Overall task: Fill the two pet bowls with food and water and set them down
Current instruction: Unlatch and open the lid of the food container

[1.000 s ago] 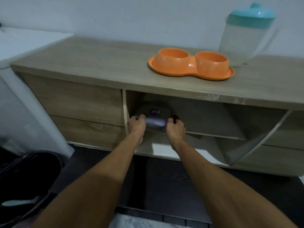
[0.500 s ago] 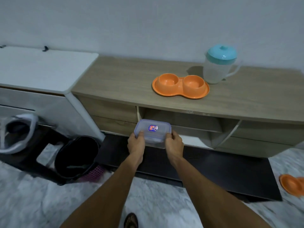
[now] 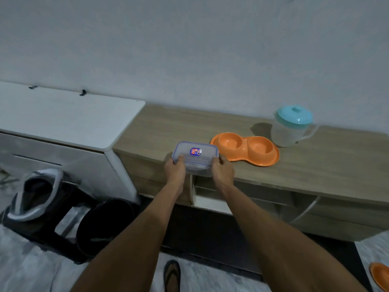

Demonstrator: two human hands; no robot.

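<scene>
A clear lidded plastic container [image 3: 195, 157] with a small sticker on its lid is gripped from both sides, my left hand [image 3: 175, 170] on its left end and my right hand [image 3: 223, 170] on its right end. It is at the front edge of the wooden cabinet top [image 3: 315, 163]. Just to its right on that top lies the orange double pet bowl [image 3: 245, 149], both cups looking empty. Behind the bowl stands a translucent pitcher [image 3: 291, 126] with a teal lid.
A white cabinet [image 3: 63, 114] adjoins the wooden one on the left. A black bin [image 3: 105, 224] and a dark bag [image 3: 37, 199] sit on the floor at lower left. Another orange dish [image 3: 381, 275] lies on the floor at lower right. My sandalled foot [image 3: 172, 275] shows below.
Both hands pulled the container out of the cabinet's open shelf and raised it to the cabinet top's front edge. My view rose and drew back from the cabinet.
</scene>
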